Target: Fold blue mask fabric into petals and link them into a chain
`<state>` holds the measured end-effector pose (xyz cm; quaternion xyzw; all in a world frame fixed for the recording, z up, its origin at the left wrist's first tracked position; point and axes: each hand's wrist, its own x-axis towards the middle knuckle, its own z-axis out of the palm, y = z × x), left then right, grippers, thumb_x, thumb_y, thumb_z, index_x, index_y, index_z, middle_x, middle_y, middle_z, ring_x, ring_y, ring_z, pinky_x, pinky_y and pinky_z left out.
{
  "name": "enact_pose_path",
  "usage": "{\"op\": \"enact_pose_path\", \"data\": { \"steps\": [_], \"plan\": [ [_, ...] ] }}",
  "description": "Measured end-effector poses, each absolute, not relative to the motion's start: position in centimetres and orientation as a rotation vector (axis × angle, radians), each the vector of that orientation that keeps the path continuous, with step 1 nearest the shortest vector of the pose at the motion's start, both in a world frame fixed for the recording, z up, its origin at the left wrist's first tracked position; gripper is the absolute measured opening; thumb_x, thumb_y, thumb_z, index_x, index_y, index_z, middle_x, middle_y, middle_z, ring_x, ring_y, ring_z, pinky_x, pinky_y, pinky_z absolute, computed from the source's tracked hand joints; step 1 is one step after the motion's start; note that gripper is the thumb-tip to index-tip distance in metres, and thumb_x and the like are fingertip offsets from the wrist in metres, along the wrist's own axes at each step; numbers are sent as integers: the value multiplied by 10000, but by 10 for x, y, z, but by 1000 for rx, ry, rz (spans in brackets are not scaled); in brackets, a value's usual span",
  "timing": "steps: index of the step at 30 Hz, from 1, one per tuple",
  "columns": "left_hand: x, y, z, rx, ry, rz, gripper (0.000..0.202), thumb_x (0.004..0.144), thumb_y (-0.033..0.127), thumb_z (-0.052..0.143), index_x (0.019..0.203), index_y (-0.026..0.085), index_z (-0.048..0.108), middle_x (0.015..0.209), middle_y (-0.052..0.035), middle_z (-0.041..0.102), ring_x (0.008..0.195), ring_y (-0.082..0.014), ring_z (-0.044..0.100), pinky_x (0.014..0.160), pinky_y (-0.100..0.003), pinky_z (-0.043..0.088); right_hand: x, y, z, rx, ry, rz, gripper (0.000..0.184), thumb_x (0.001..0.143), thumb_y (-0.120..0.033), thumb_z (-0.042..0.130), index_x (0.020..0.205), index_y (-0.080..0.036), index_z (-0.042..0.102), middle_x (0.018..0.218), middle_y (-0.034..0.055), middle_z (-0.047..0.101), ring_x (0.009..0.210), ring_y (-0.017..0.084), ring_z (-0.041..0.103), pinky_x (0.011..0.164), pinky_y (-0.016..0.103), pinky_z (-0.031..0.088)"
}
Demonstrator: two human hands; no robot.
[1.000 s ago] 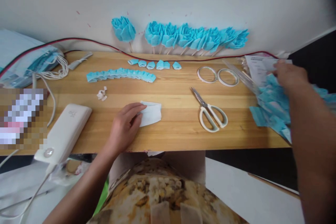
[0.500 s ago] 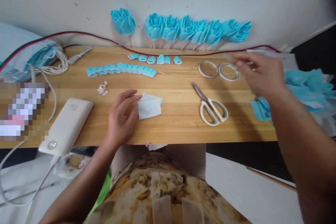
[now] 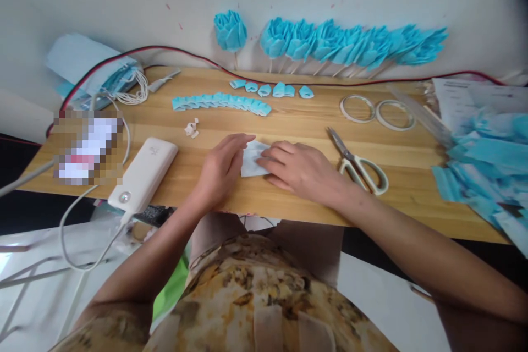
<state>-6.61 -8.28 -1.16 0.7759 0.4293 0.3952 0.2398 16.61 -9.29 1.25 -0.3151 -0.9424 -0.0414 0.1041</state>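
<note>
A small pale blue folded sheet (image 3: 251,164), of paper or thin fabric, lies on the wooden table between my hands. At its left edge rests my left hand (image 3: 223,168), fingers stretched out and apart, holding nothing. My right hand (image 3: 303,170) reaches over the sheet's right part, its bent fingers gripping there and covering that edge. To the right of this hand lie scissors (image 3: 348,157) with pale handles, blades pointing away from me. Two tape rolls (image 3: 357,109) are farther back, beside a clear flat strip (image 3: 423,115).
Blue flowers (image 3: 301,41) on sticks lean against the wall. A pleated blue strip (image 3: 220,102) and several small blue folded pieces (image 3: 264,89) lie behind my hands. Left are white scraps (image 3: 192,127), a power bank (image 3: 144,173) and a blurred phone (image 3: 88,148). Blue cut material (image 3: 487,159) is piled right.
My right hand has come from near the tape rolls and clear strip to the pale sheet. My left hand stays beside it. The whole view has shifted toward the left.
</note>
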Motion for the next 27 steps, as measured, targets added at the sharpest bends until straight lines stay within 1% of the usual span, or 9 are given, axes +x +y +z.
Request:
{"op": "enact_pose_path", "data": {
  "steps": [3,7,9,11,14,16,18,22,27],
  "plan": [
    [-66,-81,-17,2129,1154,989,372,1039,202,462,1333,162,686,1270,-128,751,1178,-213,723,1045,-378,583,167,-96,15,-944,-2727,-67,239,1033,-306,625,1233,-243,738,1307,90,767,1178,287,688,878,431,597],
    [-70,-84,-27,2124,1173,994,364,1037,237,493,1334,146,684,1291,-148,744,1140,-227,733,1023,-393,594,232,-103,28,-1206,-2427,-161,366,1043,-324,594,1396,-268,669,1393,88,733,1288,293,659,1109,496,520],
    [-72,-84,-30,2145,1162,1005,354,1035,256,514,1321,149,693,1325,-152,734,1213,-250,714,1067,-415,579,293,-111,34,-1518,-2201,-397,447,995,-330,648,1428,-218,653,1443,149,699,1347,352,627,1162,550,468],
    [-72,-83,-32,2176,1163,1004,340,1032,273,532,1306,166,703,1328,-142,735,1236,-265,708,1081,-433,575,362,-123,38,-1939,-1840,-637,569,946,-297,693,1484,-129,617,1570,249,573,1468,423,520,1221,609,377],
    [-72,-82,-32,2222,1161,970,338,1031,285,539,1305,176,704,1338,-140,731,1238,-278,709,1071,-450,580,448,-142,38,-2406,-1017,-793,649,892,-142,700,1524,-53,581,1606,327,499,1528,447,453,1236,619,324],
    [-71,-82,-32,2238,1159,956,336,1031,293,539,1303,181,703,1344,-140,727,1243,-284,707,1073,-460,579,481,-149,34,-2610,-793,-635,674,898,-95,678,1552,-14,534,1625,371,438,1555,430,423,1220,607,321],
    [-71,-81,-31,2241,1160,950,328,1029,300,543,1290,187,707,1347,-137,726,1246,-285,706,1078,-461,576,493,-148,29,-2709,-811,-337,649,969,-107,595,1585,44,458,1582,404,471,1533,389,471,1183,531,374],
    [-71,-81,-31,2243,1163,951,309,1025,307,553,1267,198,712,1343,-121,729,1235,-273,713,1069,-440,583,480,-136,14,-2675,-1036,-83,525,1064,-231,519,1539,-9,546,1493,338,606,1448,318,569,1144,423,412],
    [-73,-80,-30,2282,1159,927,296,1035,297,547,1263,191,704,1337,-117,730,1246,-262,712,1087,-432,577,461,-124,1,-2591,-1202,-34,601,1107,-353,450,1608,-22,434,1648,291,461,1540,318,446,1243,447,312]
  ]
}}
